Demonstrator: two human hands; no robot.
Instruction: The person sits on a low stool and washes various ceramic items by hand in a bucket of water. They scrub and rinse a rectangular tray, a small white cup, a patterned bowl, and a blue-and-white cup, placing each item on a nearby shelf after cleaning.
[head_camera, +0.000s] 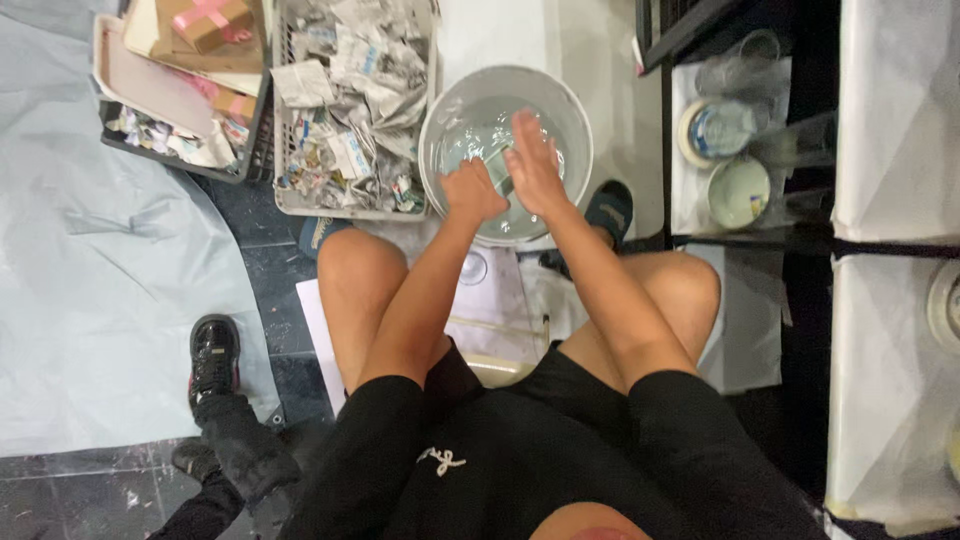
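Two hands, left hand (471, 192), right hand (535, 165), over one bucket (450, 105)

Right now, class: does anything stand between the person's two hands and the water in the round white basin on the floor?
Nothing visible does. The left hand and right hand are both over the open basin, directly above its water, and no lid or other thing covers it. The tray of torn paper sits beside it, not across it.

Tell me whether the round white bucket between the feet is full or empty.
Partly filled. The white bucket stands upright and holds clear liquid: its surface glints below the rim, well short of the top. The left hand and right hand hover over it.
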